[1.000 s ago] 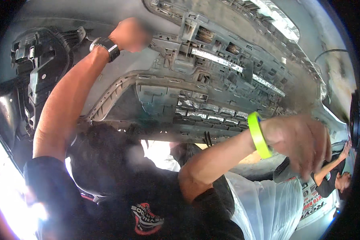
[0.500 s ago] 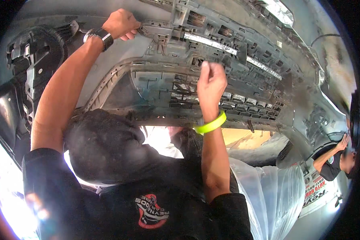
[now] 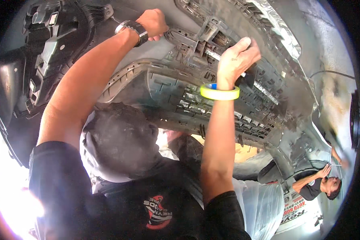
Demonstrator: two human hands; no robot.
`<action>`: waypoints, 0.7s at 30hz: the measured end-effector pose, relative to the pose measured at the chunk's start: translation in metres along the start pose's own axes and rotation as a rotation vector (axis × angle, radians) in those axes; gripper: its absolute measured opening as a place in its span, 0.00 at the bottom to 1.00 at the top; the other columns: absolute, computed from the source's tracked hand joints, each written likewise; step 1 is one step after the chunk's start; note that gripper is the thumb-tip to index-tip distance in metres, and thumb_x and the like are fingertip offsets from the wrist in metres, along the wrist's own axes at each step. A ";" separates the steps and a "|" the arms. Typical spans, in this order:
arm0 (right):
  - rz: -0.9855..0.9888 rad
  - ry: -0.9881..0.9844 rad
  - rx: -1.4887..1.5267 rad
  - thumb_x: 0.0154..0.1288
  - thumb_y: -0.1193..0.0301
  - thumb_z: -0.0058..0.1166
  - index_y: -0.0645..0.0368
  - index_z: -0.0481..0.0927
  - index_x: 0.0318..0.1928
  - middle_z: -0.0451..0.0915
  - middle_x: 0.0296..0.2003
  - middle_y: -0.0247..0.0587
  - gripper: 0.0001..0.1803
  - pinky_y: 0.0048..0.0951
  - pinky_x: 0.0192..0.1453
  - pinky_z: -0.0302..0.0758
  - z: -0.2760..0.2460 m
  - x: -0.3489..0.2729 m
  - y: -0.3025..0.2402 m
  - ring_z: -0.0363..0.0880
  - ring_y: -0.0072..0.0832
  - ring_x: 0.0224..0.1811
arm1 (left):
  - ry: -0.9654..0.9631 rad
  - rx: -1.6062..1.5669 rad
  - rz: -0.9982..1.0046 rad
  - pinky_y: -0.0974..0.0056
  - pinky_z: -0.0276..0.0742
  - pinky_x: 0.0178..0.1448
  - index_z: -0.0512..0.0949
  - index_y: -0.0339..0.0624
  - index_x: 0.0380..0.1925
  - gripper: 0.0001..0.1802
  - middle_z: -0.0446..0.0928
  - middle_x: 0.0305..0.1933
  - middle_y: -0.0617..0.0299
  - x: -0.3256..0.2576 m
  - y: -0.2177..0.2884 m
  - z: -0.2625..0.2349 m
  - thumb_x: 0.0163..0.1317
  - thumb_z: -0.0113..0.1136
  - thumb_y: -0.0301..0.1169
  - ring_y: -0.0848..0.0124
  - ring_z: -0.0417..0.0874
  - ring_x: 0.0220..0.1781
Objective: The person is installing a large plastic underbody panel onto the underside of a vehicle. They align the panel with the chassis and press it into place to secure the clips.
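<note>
The inner side of a large grey car bumper cover (image 3: 136, 74), full of ribs and slots, spreads above me with a dark slotted grille section (image 3: 178, 96). At its upper edge my left hand (image 3: 154, 24) is closed, fingertips against the end of a ribbed strip (image 3: 184, 38); what they grip is hidden. My right hand (image 3: 238, 62) is in front of the grille structure with fingers curled and thumb up. Anything inside it cannot be made out. Round my right wrist hangs a yellow-green ring (image 3: 220, 93), blue inside, like a tape roll. A watch (image 3: 132, 30) is on my left wrist.
A black plastic liner panel (image 3: 48, 60) fills the upper left. Low in the middle is a dusty dark rounded form (image 3: 120, 140). Clear plastic sheeting (image 3: 256, 204) hangs at lower right. Another person (image 3: 318, 182) stands farther right, hands raised at a grey panel.
My right hand has moved up and to the right across the grille structure. My left hand stays at the strip's end, while the whole view has shifted. The other person's arms have moved.
</note>
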State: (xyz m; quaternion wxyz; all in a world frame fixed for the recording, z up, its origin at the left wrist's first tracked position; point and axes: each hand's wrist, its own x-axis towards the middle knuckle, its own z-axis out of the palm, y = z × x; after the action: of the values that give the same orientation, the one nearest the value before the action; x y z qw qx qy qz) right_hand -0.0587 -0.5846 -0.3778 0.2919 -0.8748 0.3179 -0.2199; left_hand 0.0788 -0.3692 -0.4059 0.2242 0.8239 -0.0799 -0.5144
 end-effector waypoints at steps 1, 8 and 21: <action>-0.159 -0.006 -0.032 0.77 0.61 0.52 0.72 0.69 0.61 0.68 0.56 0.65 0.26 0.56 0.69 0.64 0.000 0.010 0.008 0.67 0.56 0.63 | 0.008 -0.004 0.021 0.61 0.88 0.31 0.83 0.30 0.34 0.15 0.86 0.28 0.53 0.000 0.001 0.001 0.66 0.62 0.35 0.65 0.89 0.26; -0.941 -0.425 -0.154 0.69 0.57 0.63 0.56 0.70 0.69 0.66 0.67 0.54 0.32 0.72 0.76 0.56 0.033 0.040 -0.001 0.58 0.57 0.76 | -0.003 -0.061 0.047 0.62 0.86 0.29 0.84 0.30 0.32 0.14 0.86 0.25 0.53 0.002 -0.003 0.002 0.66 0.59 0.33 0.65 0.88 0.22; -0.658 -0.255 -0.221 0.67 0.54 0.62 0.56 0.71 0.68 0.61 0.69 0.51 0.34 0.82 0.76 0.33 0.054 0.024 0.026 0.53 0.53 0.79 | 0.067 0.018 0.069 0.62 0.82 0.25 0.82 0.31 0.26 0.14 0.84 0.21 0.54 0.015 -0.009 0.012 0.66 0.61 0.33 0.68 0.86 0.19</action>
State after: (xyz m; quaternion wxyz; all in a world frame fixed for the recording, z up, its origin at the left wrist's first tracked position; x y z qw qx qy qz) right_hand -0.0220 -0.5973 -0.4297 0.1465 -0.9769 0.0025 -0.1558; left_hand 0.0737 -0.3700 -0.4267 0.2369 0.8394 -0.1056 -0.4776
